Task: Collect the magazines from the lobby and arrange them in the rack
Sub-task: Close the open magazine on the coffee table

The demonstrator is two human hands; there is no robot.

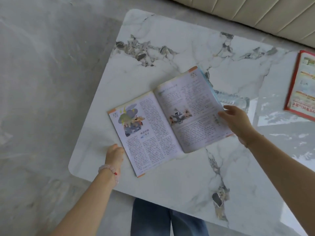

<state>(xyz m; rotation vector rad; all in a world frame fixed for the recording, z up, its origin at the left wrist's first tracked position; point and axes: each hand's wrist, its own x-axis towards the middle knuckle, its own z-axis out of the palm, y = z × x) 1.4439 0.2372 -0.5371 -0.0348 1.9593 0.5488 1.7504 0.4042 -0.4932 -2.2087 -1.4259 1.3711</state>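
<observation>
A left hand [113,153], a pale bead bracelet [109,171] worn at its wrist, is seen curled at the left edge of an open magazine [168,120] on a white marble table [170,48]; whether the page is gripped or only touched cannot be told. The magazine is laid open, its illustrated pages turned up, near the middle of the table. Its right-hand page is held at the outer edge by the right hand [237,121], fingers pinched on the paper, the page slightly lifted. A second, red-bordered magazine [302,86] is seen closed at the table's far right, well apart. A cream sofa [255,12] is visible beyond.
</observation>
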